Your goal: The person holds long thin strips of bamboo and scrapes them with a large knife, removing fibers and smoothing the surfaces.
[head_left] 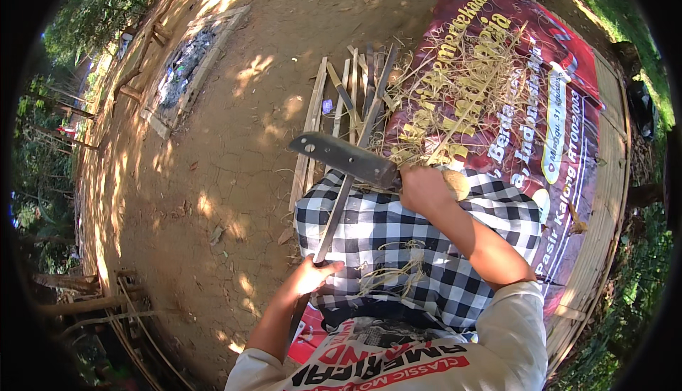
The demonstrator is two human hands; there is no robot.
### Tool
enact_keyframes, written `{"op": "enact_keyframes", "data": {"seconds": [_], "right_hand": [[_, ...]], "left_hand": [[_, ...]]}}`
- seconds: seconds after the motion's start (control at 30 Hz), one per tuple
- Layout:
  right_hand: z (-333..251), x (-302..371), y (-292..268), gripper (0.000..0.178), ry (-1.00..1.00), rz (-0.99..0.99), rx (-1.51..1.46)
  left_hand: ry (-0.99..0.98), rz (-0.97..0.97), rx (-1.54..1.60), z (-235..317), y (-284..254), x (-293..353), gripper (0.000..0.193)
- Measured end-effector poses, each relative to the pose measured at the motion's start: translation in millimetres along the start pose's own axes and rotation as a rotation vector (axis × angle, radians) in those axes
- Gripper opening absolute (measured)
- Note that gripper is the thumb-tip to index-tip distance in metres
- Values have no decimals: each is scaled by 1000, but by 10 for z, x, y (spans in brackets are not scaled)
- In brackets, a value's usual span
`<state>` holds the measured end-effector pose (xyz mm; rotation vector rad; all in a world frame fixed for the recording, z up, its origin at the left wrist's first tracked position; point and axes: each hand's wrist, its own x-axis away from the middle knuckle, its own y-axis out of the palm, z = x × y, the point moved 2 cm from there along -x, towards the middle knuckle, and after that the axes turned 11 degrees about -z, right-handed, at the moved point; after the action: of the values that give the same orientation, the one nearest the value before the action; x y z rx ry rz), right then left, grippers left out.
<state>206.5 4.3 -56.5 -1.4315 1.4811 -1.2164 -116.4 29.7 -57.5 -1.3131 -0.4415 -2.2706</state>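
Observation:
My right hand (424,188) grips the pale wooden handle of a broad dark machete (344,156), its blade pointing left across a long bamboo strip (355,163). My left hand (312,274) holds the near end of that strip, which runs up and away over my lap. A black-and-white checked cloth (412,242) covers my legs, with thin bamboo shavings lying on it.
Several split bamboo slats (334,106) lie on the dirt ahead. A red printed banner (511,92) on a bamboo platform (611,178) carries a heap of pale shavings (455,85). A rectangular ash pit (188,67) sits far left; sticks lie at lower left.

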Motion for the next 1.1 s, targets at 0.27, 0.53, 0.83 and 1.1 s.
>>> {"op": "enact_keyframes", "data": {"seconds": [0.27, 0.53, 0.83, 1.1], "right_hand": [[-405, -88, 221, 16, -226, -140, -109], [1237, -352, -159, 20, 503, 13, -99], [1297, 47, -42, 28, 749, -136, -328], [1230, 188, -175, 27, 625, 237, -661]], "left_hand": [[-47, -199, 170, 73, -20, 34, 34], [18, -204, 173, 123, 17, 34, 36], [-18, -62, 99, -34, -59, -104, 34], [-68, -119, 148, 97, 0, -22, 39]]}}
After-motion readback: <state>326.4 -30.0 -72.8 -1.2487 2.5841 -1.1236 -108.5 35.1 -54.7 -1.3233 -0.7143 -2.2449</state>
